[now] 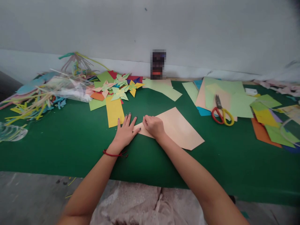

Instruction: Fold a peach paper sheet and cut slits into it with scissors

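A pale peach sheet of paper (179, 128) lies on the green table, its narrow end pointing left and its broad part to the right. My left hand (125, 132) rests flat with fingers spread, and its thumb touches the narrow end. Curled into a fist, my right hand (153, 125) presses on the upper edge of the same sheet, just right of the left thumb. Nothing sticks out of its fingers. Close to my left fingertips lies a yellow paper rectangle (114, 111).
Folded paper stars (120, 90) and paper strips (39, 97) lie at the left. Red-and-yellow-handled scissors (222, 114) rest on pale green sheets (241, 101). Coloured papers (267, 125) lie far right. A pixelated dark object (158, 64) stands against the wall. The table's front edge (131, 181) is near my body.
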The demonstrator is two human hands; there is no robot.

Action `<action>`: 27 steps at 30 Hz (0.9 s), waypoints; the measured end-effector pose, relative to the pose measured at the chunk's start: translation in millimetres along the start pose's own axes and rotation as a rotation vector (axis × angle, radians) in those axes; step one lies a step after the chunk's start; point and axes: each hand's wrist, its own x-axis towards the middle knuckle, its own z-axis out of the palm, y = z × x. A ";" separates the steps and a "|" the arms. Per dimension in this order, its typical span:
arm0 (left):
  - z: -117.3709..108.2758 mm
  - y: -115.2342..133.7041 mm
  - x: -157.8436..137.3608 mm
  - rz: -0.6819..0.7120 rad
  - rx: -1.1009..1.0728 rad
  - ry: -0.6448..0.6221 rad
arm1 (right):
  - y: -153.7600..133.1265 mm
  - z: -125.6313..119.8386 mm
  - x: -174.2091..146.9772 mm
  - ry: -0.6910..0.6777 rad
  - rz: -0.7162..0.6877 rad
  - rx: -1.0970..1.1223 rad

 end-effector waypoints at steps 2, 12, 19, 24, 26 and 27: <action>-0.6 -0.3 0.4 -0.004 -0.013 -0.005 | 13.1 -3.5 -5.6 0.016 0.095 -0.009; 2.5 -3.0 0.7 -0.015 -0.087 0.011 | 77.8 -33.8 -41.1 0.049 0.429 -0.024; -7.9 -14.2 5.9 -0.199 -0.265 0.224 | 85.3 -36.1 -41.8 0.015 0.511 0.103; -15.2 -17.1 4.1 -0.296 -0.389 0.260 | 87.1 -35.4 -41.0 -0.008 0.526 0.166; -15.7 -15.1 2.9 -0.318 -0.417 0.240 | 87.3 -34.9 -40.6 -0.013 0.534 0.178; -15.9 -14.0 2.4 -0.324 -0.433 0.228 | 87.4 -34.6 -40.4 -0.016 0.537 0.182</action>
